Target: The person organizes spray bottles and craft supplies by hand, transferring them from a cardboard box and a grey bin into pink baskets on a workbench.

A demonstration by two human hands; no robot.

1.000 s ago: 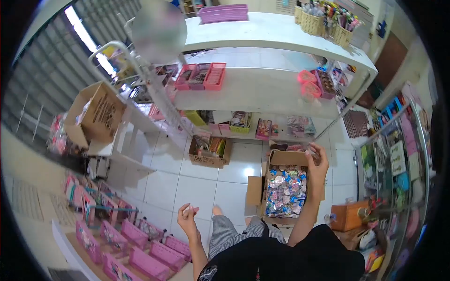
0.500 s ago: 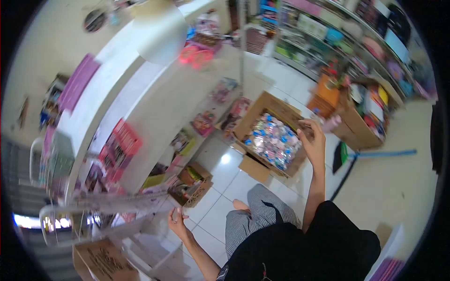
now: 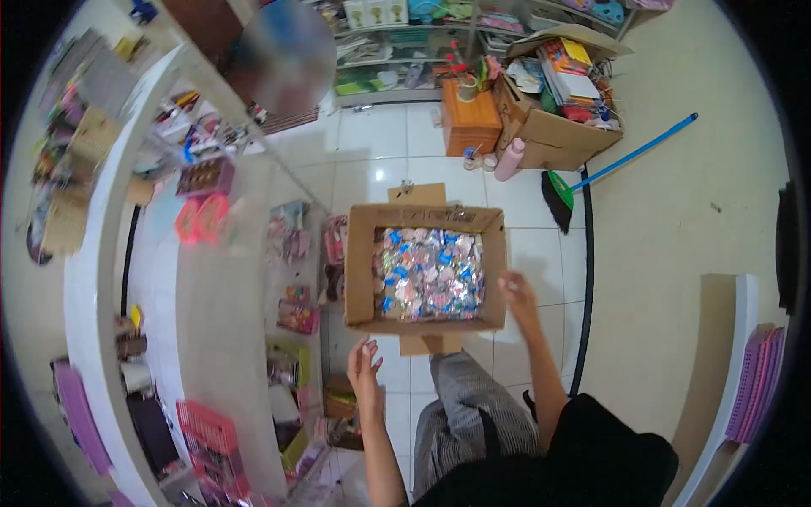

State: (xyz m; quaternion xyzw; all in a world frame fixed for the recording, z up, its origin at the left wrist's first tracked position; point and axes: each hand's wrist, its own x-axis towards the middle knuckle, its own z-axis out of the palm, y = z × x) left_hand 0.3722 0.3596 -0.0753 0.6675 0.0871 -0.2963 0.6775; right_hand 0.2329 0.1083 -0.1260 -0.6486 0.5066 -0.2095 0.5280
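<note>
**Both hands at an open carton of small packets**

Since the earlier views, the head camera has swung round so that the cardboard box [image 3: 427, 275] now lies straight ahead and squarely below, and the right hand [image 3: 517, 291], which a second ago was raised over the box's far side with something small pinched in its fingers, has dropped to the box's near right corner. That hand rests against the outside of the corner; its fingers are loosely curled, and whether they hold anything cannot be told. The left hand [image 3: 365, 365], earlier lifted well to the left with a small item between its fingertips, now hovers just below the box's near left corner, palm up, fingers spread wide and empty. The box stands on the white tiled floor [image 3: 380, 160], flaps folded out, filled to the brim with small shiny packets [image 3: 429, 272] in pink, blue and silver. The person's striped trouser leg [image 3: 469, 406] reaches up to the box's near flap. Left of the box runs a white shelf unit [image 3: 228, 279] stocked with coloured goods. Beyond it lie a second open carton [image 3: 557, 127] packed with books, a small orange cabinet [image 3: 470, 118], a pink bottle [image 3: 509, 159] and a blue-handled broom [image 3: 621, 160].
</note>
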